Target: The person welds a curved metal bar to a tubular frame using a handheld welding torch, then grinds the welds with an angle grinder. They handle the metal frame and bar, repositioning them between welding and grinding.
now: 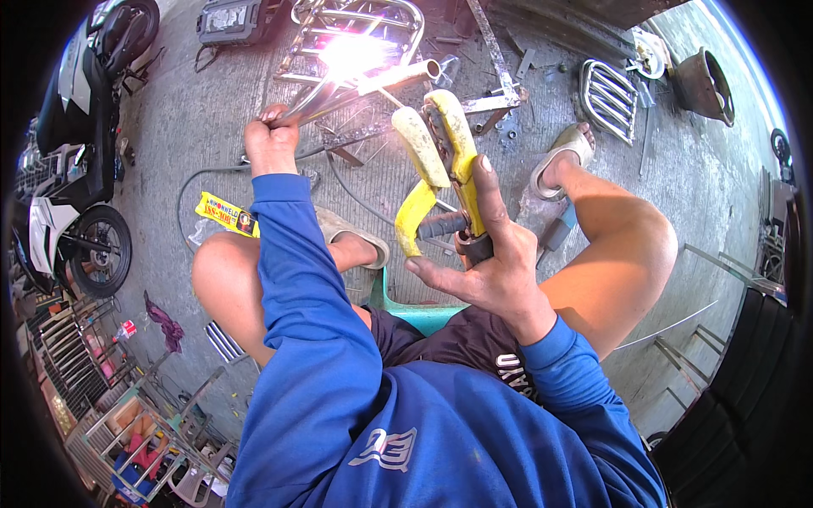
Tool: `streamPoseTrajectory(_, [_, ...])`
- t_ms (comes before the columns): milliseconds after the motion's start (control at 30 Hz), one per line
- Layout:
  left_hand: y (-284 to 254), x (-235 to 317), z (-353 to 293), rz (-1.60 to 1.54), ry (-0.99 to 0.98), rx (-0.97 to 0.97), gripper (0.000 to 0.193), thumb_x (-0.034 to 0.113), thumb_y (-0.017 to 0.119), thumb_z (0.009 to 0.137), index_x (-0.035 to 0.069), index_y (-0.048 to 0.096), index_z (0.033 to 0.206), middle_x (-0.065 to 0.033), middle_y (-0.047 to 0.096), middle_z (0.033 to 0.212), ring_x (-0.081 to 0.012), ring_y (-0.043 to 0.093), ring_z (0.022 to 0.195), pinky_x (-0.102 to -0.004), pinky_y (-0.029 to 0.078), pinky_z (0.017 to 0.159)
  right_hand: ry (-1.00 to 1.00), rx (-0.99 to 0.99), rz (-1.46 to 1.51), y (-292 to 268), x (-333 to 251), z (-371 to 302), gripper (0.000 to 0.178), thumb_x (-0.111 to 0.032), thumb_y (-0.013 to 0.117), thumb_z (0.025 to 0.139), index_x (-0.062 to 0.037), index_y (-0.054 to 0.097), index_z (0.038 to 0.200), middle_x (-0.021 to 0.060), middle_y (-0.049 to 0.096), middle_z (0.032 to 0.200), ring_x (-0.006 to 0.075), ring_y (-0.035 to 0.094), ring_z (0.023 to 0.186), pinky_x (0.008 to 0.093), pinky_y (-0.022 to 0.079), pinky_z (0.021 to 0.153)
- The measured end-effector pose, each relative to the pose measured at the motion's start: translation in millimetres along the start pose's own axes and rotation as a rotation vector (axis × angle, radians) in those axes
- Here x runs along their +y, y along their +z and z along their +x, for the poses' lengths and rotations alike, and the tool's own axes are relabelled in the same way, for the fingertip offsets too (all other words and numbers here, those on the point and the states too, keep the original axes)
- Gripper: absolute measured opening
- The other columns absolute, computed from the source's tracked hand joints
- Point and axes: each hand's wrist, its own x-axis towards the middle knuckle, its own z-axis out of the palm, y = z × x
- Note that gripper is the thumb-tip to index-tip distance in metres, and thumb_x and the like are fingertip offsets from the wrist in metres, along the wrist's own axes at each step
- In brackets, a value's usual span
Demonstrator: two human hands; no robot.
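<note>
My right hand (500, 271) is wrapped round the handle of a yellow welding electrode holder (461, 140), with thumb and index finger stretched along it. A thin welding rod (389, 96) sticks out of its jaws toward a glaring white-violet arc (356, 56). My left hand (273, 140) grips the near end of a bent metal tube (315, 100) that runs up into the glare. Beside the arc lies a shiny pipe (415, 74) with its open end to the right. Behind it is a chromed tubular rack (405, 24), partly washed out by the light.
A yellow packet (227, 213) lies left of my feet, near a dark cable (188, 182). A second metal rack (608, 100) and a brown bucket (705, 87) stand at the right. A motorcycle (85, 161) is parked far left. A grey tool case (229, 21) sits at the back.
</note>
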Motion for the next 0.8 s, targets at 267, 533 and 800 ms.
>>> streamPoseTrajectory(267, [-2.0,1.3,-4.2,-0.041,-0.049,-0.055,0.022,0.003,0.031,0.099,0.009,0.039,0.079,-0.004,0.041,0.06,-0.0159,0.045,0.049,-0.0312,0.043,0.048,0.009,-0.012,-0.004,-1.2,1.7,0.3,0.125,-0.028,0.098,0.065,-0.0037,0.026,0.164,0.017,0.074,0.12,0.0108,0.067,0.068,0.0279,0.057,0.063])
streamPoseTrajectory(533, [2.0,-0.5,-6.9,-0.011,-0.017,0.002,0.026,0.001,0.029,0.095,0.012,0.038,0.073,-0.0037,0.039,0.058,-0.0155,0.044,0.049,-0.0301,0.041,0.049,-0.029,0.037,-0.044,-5.5,2.8,1.3,0.132,-0.03,0.098,0.063,0.0018,0.019,0.164,0.0215,0.072,0.124,0.0138,0.07,0.075,0.0277,0.058,0.068])
streamPoseTrajectory(800, [2.4,1.9,-6.6,0.014,-0.04,-0.018,0.027,0.003,0.027,0.098,0.011,0.037,0.075,-0.003,0.038,0.057,-0.0146,0.044,0.048,-0.0301,0.041,0.047,-0.047,0.032,-0.02,-2.5,5.1,2.2,0.129,-0.033,0.099,0.062,0.002,0.026,0.162,0.0252,0.067,0.133,0.0227,0.076,0.092,0.0332,0.061,0.08])
